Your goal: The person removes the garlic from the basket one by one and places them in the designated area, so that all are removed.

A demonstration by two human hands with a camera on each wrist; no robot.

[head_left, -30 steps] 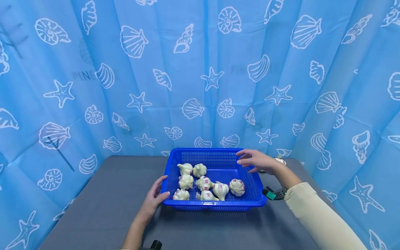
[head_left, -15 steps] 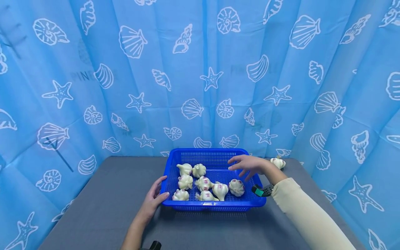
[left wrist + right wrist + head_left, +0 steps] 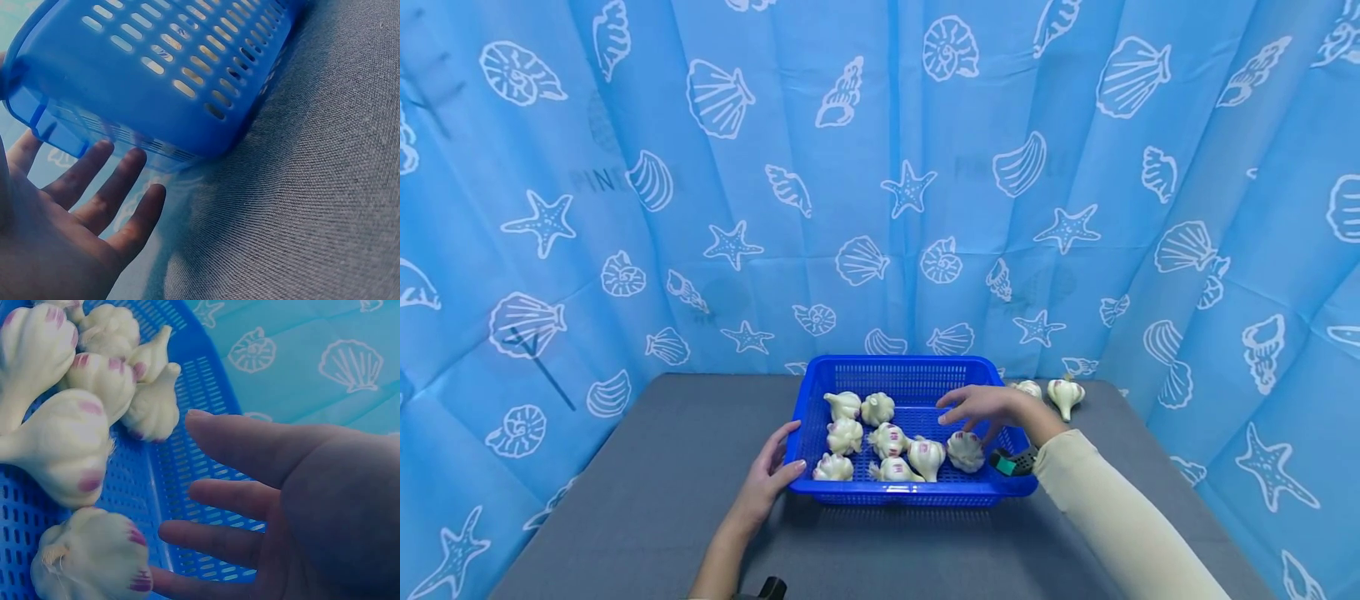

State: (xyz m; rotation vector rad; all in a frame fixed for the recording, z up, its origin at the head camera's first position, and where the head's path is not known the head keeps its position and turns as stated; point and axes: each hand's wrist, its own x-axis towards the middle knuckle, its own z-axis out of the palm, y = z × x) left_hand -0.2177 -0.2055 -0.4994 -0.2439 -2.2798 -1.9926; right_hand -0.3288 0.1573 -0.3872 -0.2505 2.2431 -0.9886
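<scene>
A blue plastic basket point(image 3: 917, 489) with slotted walls holds several garlic bulbs point(image 3: 846, 436), white with purplish marks. My left hand point(image 3: 765, 477) holds the basket's left front corner, thumb on the rim; in the left wrist view its other fingers point(image 3: 103, 206) spread outside the wall. My right hand point(image 3: 988, 406) hovers over the basket's right side with fingers apart and nothing between them. Just below it lies the rightmost garlic bulb point(image 3: 966, 451). In the right wrist view the lowest fingertip reaches right to that bulb point(image 3: 94, 556), partly hidden behind it.
Behind the right forearm, two more garlic bulbs point(image 3: 1065, 395) lie on the grey cloth-covered table point(image 3: 647, 500); the forearm partly covers one. A blue curtain point(image 3: 880, 208) with white shell prints hangs around the table's back and sides.
My right hand has moved left and slightly down, from over the basket's right rim to above the rightmost bulb. Both bulbs outside the basket have come into view. My left hand stays put.
</scene>
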